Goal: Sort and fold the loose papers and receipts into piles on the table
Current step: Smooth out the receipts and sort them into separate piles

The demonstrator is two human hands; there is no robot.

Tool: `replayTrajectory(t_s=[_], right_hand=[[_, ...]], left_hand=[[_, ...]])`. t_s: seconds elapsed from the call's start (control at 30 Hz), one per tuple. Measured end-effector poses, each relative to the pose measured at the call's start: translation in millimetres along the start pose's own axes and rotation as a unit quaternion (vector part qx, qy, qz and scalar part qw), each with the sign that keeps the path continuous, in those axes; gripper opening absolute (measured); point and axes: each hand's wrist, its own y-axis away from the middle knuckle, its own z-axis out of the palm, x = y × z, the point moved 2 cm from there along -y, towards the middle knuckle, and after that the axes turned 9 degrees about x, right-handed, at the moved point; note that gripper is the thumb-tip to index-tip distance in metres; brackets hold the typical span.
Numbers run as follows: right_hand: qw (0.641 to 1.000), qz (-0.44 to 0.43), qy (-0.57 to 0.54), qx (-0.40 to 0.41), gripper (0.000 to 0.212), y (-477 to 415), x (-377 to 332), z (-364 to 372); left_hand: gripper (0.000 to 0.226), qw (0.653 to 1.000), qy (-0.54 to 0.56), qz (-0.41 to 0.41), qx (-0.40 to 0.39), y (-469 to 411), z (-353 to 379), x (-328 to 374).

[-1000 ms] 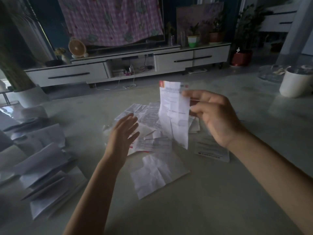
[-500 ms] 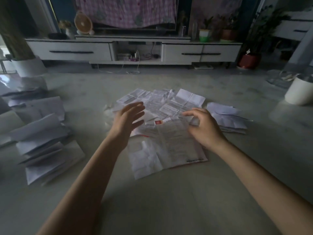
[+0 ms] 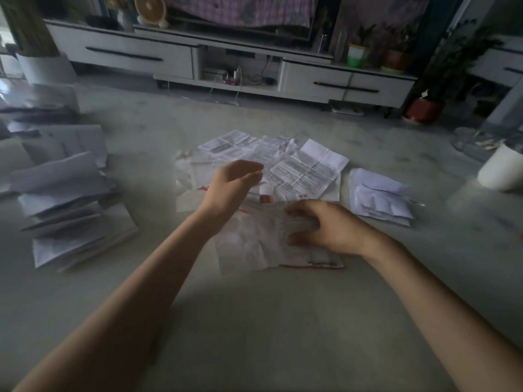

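The printed receipt (image 3: 300, 250) lay flat on the table (image 3: 283, 329) right in front of us. Its long axis ran from far left to near right, with the red-marked end pointing away from us and a dark printed strip at the near edge. A creased white sheet (image 3: 243, 244) lay just beside it on the left, touching or overlapping it. Behind both spread the loose papers (image 3: 305, 168), unfolded and overlapping. Well apart to the left stood a leaning stack of folded papers (image 3: 70, 210), and to the right a smaller folded pile (image 3: 379, 199). At the right edge was a white cup (image 3: 501, 168), whose inside we could not see.

Our right hand (image 3: 325, 227) rested on the receipt, fingers bent and spread, fingertips and thumb on the paper with a wide gap between them. Our left hand (image 3: 232, 188) hung over the loose papers, fingers relaxed and holding nothing. We could not tell whether it touched them.
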Motion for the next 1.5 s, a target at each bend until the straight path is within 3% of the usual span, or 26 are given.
replayTrajectory(t_s=[0.1, 0.17, 0.3, 0.4, 0.6, 0.7, 0.9, 0.97, 1.07, 1.13, 1.2, 1.37, 1.5], right_hand=[[0.996, -0.035, -0.028, 0.075, 0.013, -1.3, -5.0, -2.6], [0.987, -0.034, -0.106, 0.12, 0.003, -2.8, -9.6, -9.2], [0.933, 0.017, -0.289, 0.212, 0.018, -4.1, -17.2, -28.2], [0.896, 0.074, -0.385, 0.207, 0.005, -1.4, -18.3, -27.8], [0.887, 0.122, -0.393, 0.208, 0.009, -0.5, -14.5, -15.3], [0.872, 0.158, -0.442, 0.136, 0.016, -0.7, -13.9, -14.9], [0.846, 0.191, -0.476, 0.143, 0.022, -0.8, -12.4, -12.4], [0.836, 0.195, -0.491, 0.148, 0.042, 0.0, -14.2, -13.8], [0.86, 0.16, -0.454, 0.168, 0.058, 0.9, -15.5, -16.0], [0.888, 0.131, -0.4, 0.184, 0.06, 1.4, -17.5, -15.1], [0.903, 0.112, -0.375, 0.177, 0.059, 2.2, -20.0, -13.9], [0.886, 0.149, -0.426, 0.106, 0.032, 5.9, -23.1, -27.4], [0.934, 0.122, -0.319, 0.102, 0.018, 12.3, -21.2, -29.0]], left_hand=[[0.018, 1.0, -0.006, 0.004, -0.007, 0.5, -0.5, -0.6], [0.014, 1.0, -0.001, -0.008, -0.014, 1.2, -0.2, -0.3], [0.043, 0.988, 0.069, -0.07, -0.118, 7.8, 4.4, 4.6], [0.043, 0.968, 0.107, -0.082, -0.212, 19.2, 11.9, 8.9], [0.016, 0.981, 0.121, -0.109, -0.107, 25.8, 20.3, 0.9], [0.015, 0.989, 0.108, -0.093, -0.027, 21.0, 18.5, -1.5], [0.02, 0.977, 0.139, -0.134, -0.085, 25.2, 20.2, 3.7], [0.024, 0.961, 0.192, -0.189, -0.071, 26.0, 22.1, 5.2], [0.021, 0.919, 0.274, -0.273, -0.077, 23.5, 20.7, 5.0], [0.022, 0.931, 0.225, -0.268, -0.107, 24.5, 19.5, 3.9], [0.01, 0.956, 0.158, -0.22, -0.115, 27.8, 20.8, 3.0], [0.019, 0.988, 0.09, -0.122, -0.025, 30.4, 20.2, 2.5], [0.022, 0.991, 0.082, -0.102, -0.042, 32.4, 23.1, 5.2]])
